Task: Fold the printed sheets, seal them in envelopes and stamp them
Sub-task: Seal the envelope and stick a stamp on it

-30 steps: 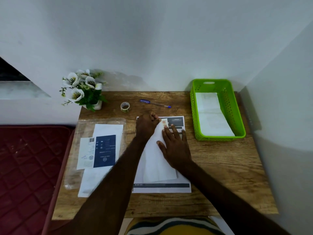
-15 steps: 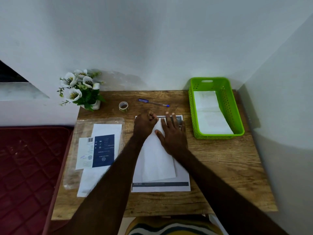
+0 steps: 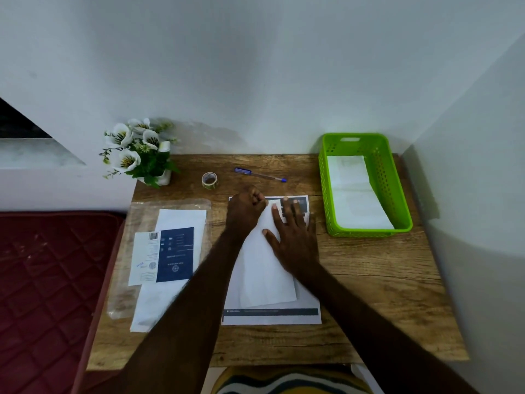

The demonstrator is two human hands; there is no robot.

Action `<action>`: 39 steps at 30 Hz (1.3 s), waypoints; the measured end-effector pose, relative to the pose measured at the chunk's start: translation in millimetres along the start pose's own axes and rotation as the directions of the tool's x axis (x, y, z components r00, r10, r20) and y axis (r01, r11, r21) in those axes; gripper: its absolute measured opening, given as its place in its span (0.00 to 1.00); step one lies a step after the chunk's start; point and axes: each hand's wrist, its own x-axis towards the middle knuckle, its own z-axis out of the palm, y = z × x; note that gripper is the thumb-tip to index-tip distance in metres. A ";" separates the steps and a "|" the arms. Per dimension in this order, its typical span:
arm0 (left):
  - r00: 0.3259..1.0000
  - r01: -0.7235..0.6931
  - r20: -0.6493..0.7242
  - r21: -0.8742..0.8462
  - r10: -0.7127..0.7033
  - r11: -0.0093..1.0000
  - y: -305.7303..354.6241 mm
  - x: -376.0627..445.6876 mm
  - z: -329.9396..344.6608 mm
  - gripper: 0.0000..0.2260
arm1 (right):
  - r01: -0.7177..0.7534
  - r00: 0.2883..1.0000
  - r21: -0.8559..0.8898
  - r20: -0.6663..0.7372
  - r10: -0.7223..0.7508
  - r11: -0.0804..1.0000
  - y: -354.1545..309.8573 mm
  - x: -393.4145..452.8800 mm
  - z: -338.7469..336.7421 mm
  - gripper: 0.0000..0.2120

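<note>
Pressing the envelope's far end

Right hand (image 3: 294,237) lies flat, fingers spread on the envelope (image 3: 262,268); left hand (image 3: 247,207) is curled, its grasp hidden. Best press firmly outward from the fingertips, envelope pinned underneath.

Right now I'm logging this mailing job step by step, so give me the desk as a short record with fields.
left hand: curled, at the far end of the white envelope
right hand: flat, fingers spread, pressing the envelope
under the envelope: printed sheets
green basket: far right, holds white envelopes
tape roll: beside the blue pen
desk's left side: clear sleeve of envelopes
</note>
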 end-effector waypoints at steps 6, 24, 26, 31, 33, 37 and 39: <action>1.000 0.016 0.000 -0.007 -0.016 1.000 1.0 -1.3 0.1 0.03 | 0.008 1.000 0.001 0.020 -0.008 1.000 -2.7 -11.3 -6.0 0.34; 0.972 -0.129 -0.119 0.446 0.201 0.886 -24.5 -8.3 -20.0 0.10 | 0.250 0.967 -0.076 -0.032 -0.253 0.965 -9.0 -107.9 -11.4 0.26; 0.979 -0.116 -0.095 0.470 0.181 0.875 -24.8 -8.0 -23.3 0.11 | 0.248 0.968 -0.073 -0.029 -0.251 0.966 -8.5 -109.4 -10.4 0.26; 0.991 -0.090 -0.064 0.358 0.120 0.929 -20.0 -6.0 -27.2 0.12 | 0.238 0.970 -0.065 -0.032 -0.241 0.969 -10.0 -112.0 -9.0 0.25; 0.991 -0.092 -0.061 0.301 0.115 0.949 -22.2 -6.3 -29.1 0.13 | 0.234 0.971 -0.064 -0.026 -0.236 0.970 -10.5 -111.8 -8.7 0.25; 0.993 -0.094 -0.042 0.275 0.109 0.957 -26.6 -6.5 -35.5 0.16 | 0.228 0.973 -0.067 -0.007 -0.229 0.971 -10.8 -112.4 -6.5 0.25; 0.996 -0.082 -0.023 0.271 0.091 0.959 -26.9 -7.0 -37.3 0.16 | 0.225 0.974 -0.062 -0.005 -0.226 0.972 -10.7 -112.9 -5.6 0.25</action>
